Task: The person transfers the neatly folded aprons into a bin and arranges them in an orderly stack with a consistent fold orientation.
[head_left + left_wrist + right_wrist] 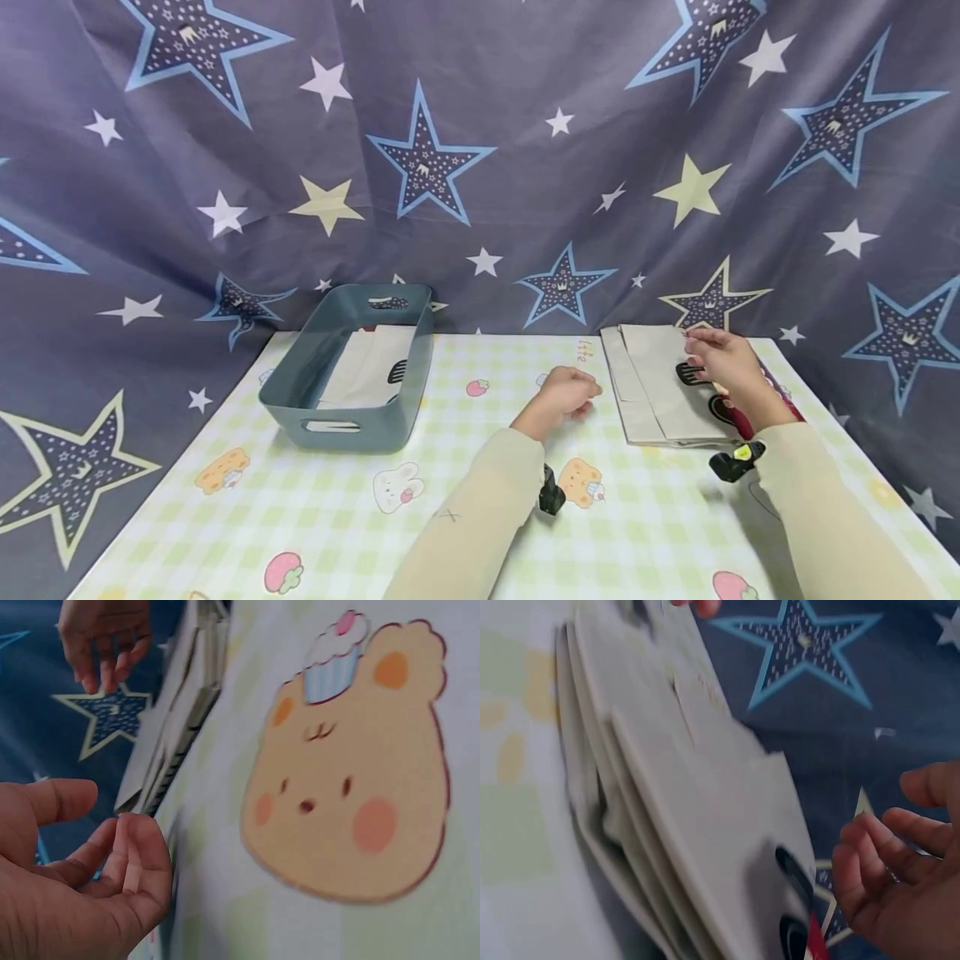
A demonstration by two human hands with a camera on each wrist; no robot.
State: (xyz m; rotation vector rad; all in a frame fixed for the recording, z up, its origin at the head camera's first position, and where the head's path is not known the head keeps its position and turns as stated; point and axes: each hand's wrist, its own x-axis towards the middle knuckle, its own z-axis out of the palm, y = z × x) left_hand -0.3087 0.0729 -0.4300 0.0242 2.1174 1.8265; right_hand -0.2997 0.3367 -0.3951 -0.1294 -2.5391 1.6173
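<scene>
A stack of folded cream fabric-like pieces (645,392) lies at the right of the table, with black spatula-like prints and a dark red part at its right side. Just above that red side hovers my right hand (723,362), its fingers loosely bent and holding nothing. In the right wrist view the same hand (904,862) is apart from the folded stack (697,795). My left hand (562,396) is over the table left of the stack, empty, fingers relaxed and slightly curled. The left wrist view shows the left hand (90,877) touching nothing.
At the left stands a blue-grey plastic basket (348,429) with handle cut-outs. Inside it lies a similar folded cream piece (367,367) with a black spatula print. A star-patterned curtain (510,200) hangs behind the checked tablecloth (337,517).
</scene>
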